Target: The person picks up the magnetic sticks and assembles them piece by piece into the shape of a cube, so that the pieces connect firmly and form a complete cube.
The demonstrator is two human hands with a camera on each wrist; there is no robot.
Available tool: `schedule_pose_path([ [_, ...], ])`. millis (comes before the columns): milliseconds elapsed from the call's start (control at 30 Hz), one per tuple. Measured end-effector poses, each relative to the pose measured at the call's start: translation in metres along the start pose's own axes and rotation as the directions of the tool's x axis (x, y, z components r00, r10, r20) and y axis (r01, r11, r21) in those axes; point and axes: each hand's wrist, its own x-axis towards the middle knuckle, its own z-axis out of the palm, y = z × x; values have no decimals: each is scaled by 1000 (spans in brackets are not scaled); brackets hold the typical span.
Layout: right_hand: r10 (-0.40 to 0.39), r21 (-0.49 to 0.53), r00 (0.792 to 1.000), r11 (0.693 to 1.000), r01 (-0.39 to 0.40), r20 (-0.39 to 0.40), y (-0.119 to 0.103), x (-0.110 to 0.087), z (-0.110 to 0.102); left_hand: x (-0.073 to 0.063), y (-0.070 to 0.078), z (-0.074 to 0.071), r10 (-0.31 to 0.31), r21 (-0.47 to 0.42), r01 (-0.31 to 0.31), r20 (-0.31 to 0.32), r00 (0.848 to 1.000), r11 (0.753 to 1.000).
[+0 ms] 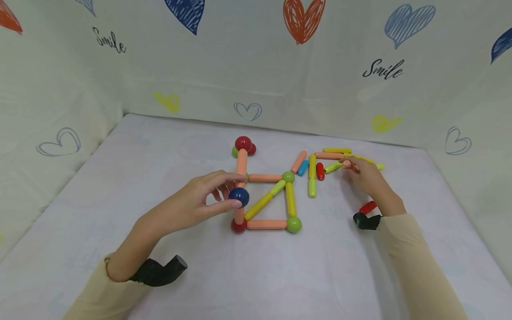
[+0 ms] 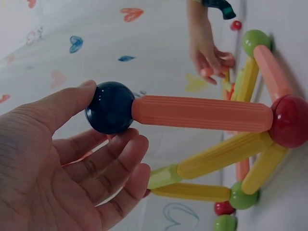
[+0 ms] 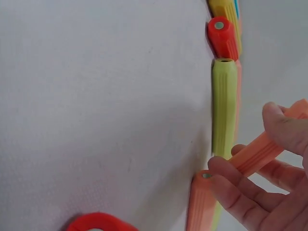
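My left hand [image 1: 196,202] grips a dark blue ball [image 2: 109,107] between thumb and fingers. A salmon magnetic rod [image 2: 202,113] joins that ball to a red ball [image 2: 292,120] at the front left corner of a frame of rods and balls. Green balls [image 1: 294,224] mark the frame's right corners, with a yellow and lime diagonal [image 1: 260,204] across it. At the back left, a red ball [image 1: 243,143] tops another salmon rod. Over the loose rods on the right, my right hand [image 1: 366,175] pinches a salmon rod [image 3: 260,153] between thumb and fingers.
Loose yellow rods [image 1: 337,150], a short blue rod [image 1: 302,168] and a short red rod [image 1: 320,171] lie right of the frame. Another red piece [image 1: 368,207] lies by my right wrist. A heart-printed cloth [image 1: 312,89] hangs behind the table.
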Motion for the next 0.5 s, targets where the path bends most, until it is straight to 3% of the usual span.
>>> schedule_pose_path([
  [267, 27, 90, 999, 996, -24, -34, -8, -11, -2, 1, 1, -1, 4, -5, -4, 4, 1000, 1000],
  [500, -7, 162, 998, 987, 17, -59, -15, -21, -1, 0, 1, -2, 0, -6, 0, 9, 1000, 1000],
])
